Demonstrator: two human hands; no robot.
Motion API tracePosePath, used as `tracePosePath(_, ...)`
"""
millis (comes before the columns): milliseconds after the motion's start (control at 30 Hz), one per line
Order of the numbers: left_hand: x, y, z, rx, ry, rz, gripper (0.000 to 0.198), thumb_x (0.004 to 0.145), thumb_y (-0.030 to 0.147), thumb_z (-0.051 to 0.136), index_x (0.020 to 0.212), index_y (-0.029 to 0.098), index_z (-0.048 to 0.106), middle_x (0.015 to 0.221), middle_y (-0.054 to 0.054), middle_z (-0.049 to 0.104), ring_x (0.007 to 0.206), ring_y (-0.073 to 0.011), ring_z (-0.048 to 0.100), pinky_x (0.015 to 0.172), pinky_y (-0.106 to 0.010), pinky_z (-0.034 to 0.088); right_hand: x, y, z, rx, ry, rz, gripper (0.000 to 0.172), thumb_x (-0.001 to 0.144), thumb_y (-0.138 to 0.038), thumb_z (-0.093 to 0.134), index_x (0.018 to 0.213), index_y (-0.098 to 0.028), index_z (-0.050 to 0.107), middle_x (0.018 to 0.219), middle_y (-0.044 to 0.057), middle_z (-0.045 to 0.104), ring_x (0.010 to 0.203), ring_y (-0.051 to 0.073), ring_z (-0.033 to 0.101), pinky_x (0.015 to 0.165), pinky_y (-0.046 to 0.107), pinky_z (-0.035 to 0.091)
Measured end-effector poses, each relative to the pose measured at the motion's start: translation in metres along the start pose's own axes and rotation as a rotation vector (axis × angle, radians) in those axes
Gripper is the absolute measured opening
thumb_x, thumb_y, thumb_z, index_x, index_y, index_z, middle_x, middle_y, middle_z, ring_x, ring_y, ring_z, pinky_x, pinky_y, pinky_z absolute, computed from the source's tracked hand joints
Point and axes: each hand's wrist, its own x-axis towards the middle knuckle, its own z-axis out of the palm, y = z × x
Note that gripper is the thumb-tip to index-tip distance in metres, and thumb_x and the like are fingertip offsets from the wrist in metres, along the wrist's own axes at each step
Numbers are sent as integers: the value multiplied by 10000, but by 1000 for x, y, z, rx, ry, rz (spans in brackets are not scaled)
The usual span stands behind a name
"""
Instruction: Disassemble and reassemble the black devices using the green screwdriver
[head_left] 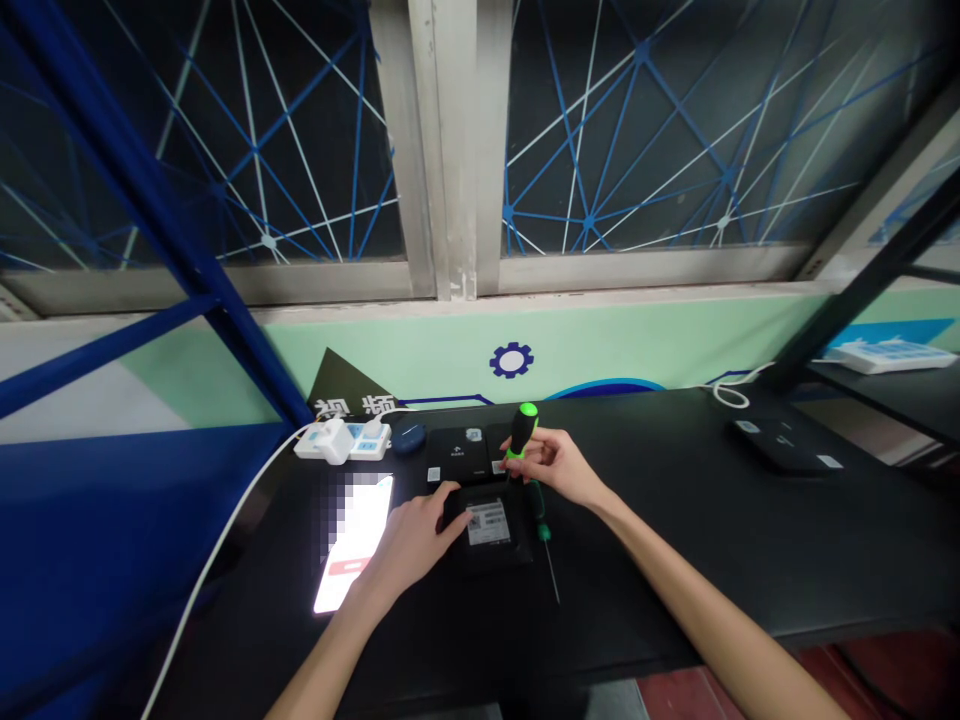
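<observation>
A black device with a white label (489,523) lies flat on the black table (637,560). My left hand (420,530) rests at its left side, thumb and fingers apart, touching its edge. Above the device's upper right corner, my right hand (555,465) grips an upright green-and-black screwdriver (523,430), whose tip is too small to make out. A second screwdriver with a dark green handle (542,520) lies just right of the device. Behind it sits a black box with small stickers (457,455).
A lit phone (356,540) lies left of my left hand. Behind it are a white power strip (367,441) with a plug and cable, and a dark blue round object (409,437). Another black device (784,447) lies at the far right. Blue frame posts stand at the left.
</observation>
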Motion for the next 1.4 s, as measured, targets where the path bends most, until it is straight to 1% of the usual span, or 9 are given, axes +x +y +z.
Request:
tracePosePath(100, 0, 0, 0, 0, -5, 0, 386, 978, 490, 431, 1271, 259, 530, 733, 14, 625, 667, -214, 642, 540, -254, 332, 0, 3, 3, 5, 38, -23, 311, 728, -319, 829, 956, -162, 687, 709, 12, 700, 617, 151, 673, 578, 250, 542)
tracePosePath(167, 0, 0, 0, 6, -14, -5, 395, 979, 494, 426, 1276, 255, 528, 734, 10, 629, 667, -216, 646, 538, -256, 336, -1, 1, 3, 12, 35, -26, 338, 739, -341, 821, 989, -160, 684, 732, 22, 705, 633, 158, 680, 598, 263, 553)
tracePosePath(300, 0, 2, -2, 24, -16, -13, 397, 979, 486, 420, 1276, 247, 529, 769, -5, 651, 713, -226, 666, 560, -264, 364, -4, -6, 1, 32, -46, -17, 377, 841, -401, 720, 1110, -139, 679, 853, 85, 736, 712, 175, 692, 638, 275, 555)
tracePosePath(400, 0, 3, -2, 31, -25, -24, 398, 978, 478, 417, 1280, 244, 527, 747, -2, 646, 707, -226, 669, 569, -267, 378, -5, -7, -1, 26, -71, -10, 366, 859, -410, 697, 1098, -132, 687, 891, 101, 738, 744, 180, 691, 646, 273, 552)
tracePosePath(567, 0, 4, -3, 21, -20, -15, 397, 978, 482, 422, 1277, 246, 533, 726, 6, 631, 676, -219, 657, 549, -262, 362, -2, -2, 3, -1, -23, -19, 335, 768, -404, 789, 958, -155, 672, 773, 47, 704, 682, 173, 671, 619, 280, 550)
tracePosePath(733, 0, 2, -3, 8, -8, -1, 379, 976, 471, 441, 1263, 247, 544, 706, 13, 621, 664, -215, 649, 553, -257, 358, -2, 2, 7, -40, 34, -39, 431, 675, -475, 841, 916, -186, 632, 759, 29, 682, 672, 182, 658, 626, 316, 572)
tracePosePath(900, 0, 1, -1, 0, -3, 0, 389, 981, 486, 434, 1269, 248, 544, 696, 17, 613, 644, -211, 639, 535, -256, 339, -5, -2, 4, -10, -27, -36, 366, 764, -442, 784, 967, -169, 648, 765, 30, 671, 689, 175, 662, 647, 302, 561)
tracePosePath(1033, 1, 0, -1, 5, -8, -1, 391, 982, 488, 433, 1273, 249, 542, 693, 16, 612, 646, -214, 639, 538, -258, 336, -6, -6, 1, 20, -79, -18, 271, 830, -411, 726, 851, -151, 650, 796, 53, 687, 722, 173, 665, 641, 279, 536)
tracePosePath(1400, 1, 2, -3, -5, -32, -21, 385, 976, 467, 444, 1276, 243, 535, 751, -4, 653, 693, -226, 666, 572, -272, 385, -3, 10, 6, 4, 27, -42, 338, 713, -340, 843, 918, -194, 617, 750, -11, 628, 654, 138, 606, 646, 276, 541)
